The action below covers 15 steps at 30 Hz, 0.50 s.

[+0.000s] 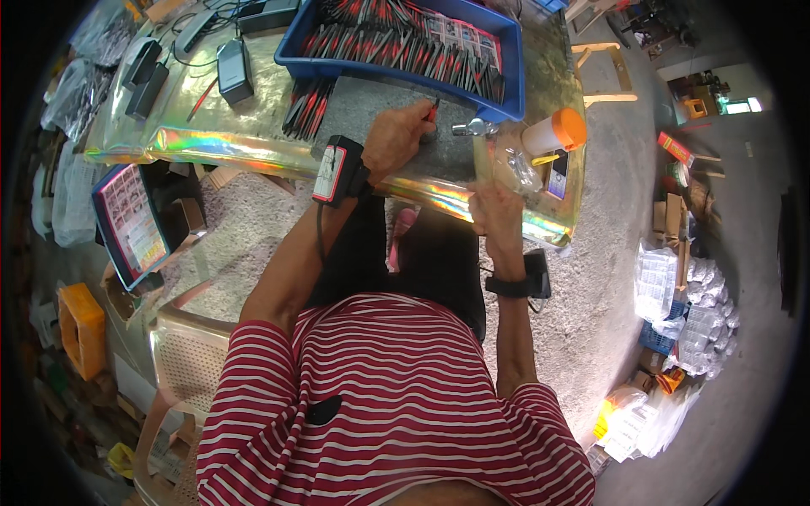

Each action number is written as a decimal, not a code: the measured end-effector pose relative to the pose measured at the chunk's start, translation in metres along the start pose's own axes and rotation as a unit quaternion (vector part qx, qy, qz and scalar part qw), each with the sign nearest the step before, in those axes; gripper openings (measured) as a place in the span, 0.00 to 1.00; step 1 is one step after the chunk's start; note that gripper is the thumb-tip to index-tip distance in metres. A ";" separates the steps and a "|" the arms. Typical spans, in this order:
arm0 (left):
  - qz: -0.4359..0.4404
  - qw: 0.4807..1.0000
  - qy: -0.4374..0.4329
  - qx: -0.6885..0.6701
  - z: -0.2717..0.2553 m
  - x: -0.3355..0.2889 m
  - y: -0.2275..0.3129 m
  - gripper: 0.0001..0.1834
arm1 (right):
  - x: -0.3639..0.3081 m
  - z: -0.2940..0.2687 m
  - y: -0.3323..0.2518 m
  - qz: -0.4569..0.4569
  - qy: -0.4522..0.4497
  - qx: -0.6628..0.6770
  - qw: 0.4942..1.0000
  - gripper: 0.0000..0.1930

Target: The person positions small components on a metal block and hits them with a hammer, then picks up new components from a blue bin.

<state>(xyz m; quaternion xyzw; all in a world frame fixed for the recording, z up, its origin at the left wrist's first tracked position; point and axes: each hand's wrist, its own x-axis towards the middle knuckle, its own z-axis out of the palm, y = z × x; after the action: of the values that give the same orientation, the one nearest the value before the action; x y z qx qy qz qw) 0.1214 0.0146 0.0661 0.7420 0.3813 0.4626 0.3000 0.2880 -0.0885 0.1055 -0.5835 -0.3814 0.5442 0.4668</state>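
Observation:
My left hand (395, 142) is over the dark grey board (359, 105) on the table, its fingers closed on a slim black-and-red tool (434, 110). Only a short red-and-dark end of it sticks out past the fingertips. At the table's front edge, my right hand (498, 212) has its fingers curled in; whatever they may hold is hidden. A shiny metal cylinder (474, 127) lies on the board between the hands. Left of the board is a bunch of similar black-and-red tools (308, 108). Behind it, a blue tray (396, 74) holds rows of them.
An orange-lidded jar (555, 132), a clear plastic bag (516, 167) and a small dark flat item (558, 175) sit at the table's right. Black devices (234, 72) with cables occupy the left. A plastic chair (190, 354) stands at lower left; wrapped goods (700, 312) pile up right.

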 end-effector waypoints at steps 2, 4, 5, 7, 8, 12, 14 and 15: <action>0.010 0.999 -0.014 0.030 -0.001 0.000 0.001 0.03 | -0.007 -0.002 -0.018 -0.021 -0.010 -0.049 0.999 0.14; 0.083 0.995 0.015 0.050 0.001 0.000 -0.004 0.05 | -0.011 -0.002 -0.033 -0.168 0.024 -0.206 0.964 0.13; 0.084 0.995 0.015 0.050 0.002 0.000 -0.004 0.05 | -0.016 0.000 -0.045 -0.179 0.017 -0.217 0.959 0.12; 0.071 0.997 0.007 0.029 0.003 0.000 -0.002 0.06 | -0.022 0.004 -0.061 -0.246 0.030 -0.244 0.938 0.10; 0.071 0.997 0.009 0.029 0.003 -0.001 -0.002 0.06 | -0.023 0.005 -0.067 -0.267 0.030 -0.265 0.926 0.10; 0.083 0.996 0.012 0.043 0.002 -0.003 -0.001 0.07 | -0.021 0.007 -0.080 -0.320 0.042 -0.383 0.865 0.08; 0.086 0.995 0.014 0.042 0.003 -0.002 -0.001 0.07 | -0.019 0.008 -0.080 -0.325 0.034 -0.481 0.813 0.07; 0.094 0.995 0.022 0.036 0.004 -0.002 -0.002 0.07 | -0.019 0.008 -0.081 -0.327 0.032 -0.483 0.812 0.07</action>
<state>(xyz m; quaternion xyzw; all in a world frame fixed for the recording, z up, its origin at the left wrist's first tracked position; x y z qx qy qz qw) 0.1235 0.0130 0.0623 0.7745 0.3332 0.4906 0.2200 0.2830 -0.0834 0.1886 -0.5920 -0.7479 0.0867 0.2875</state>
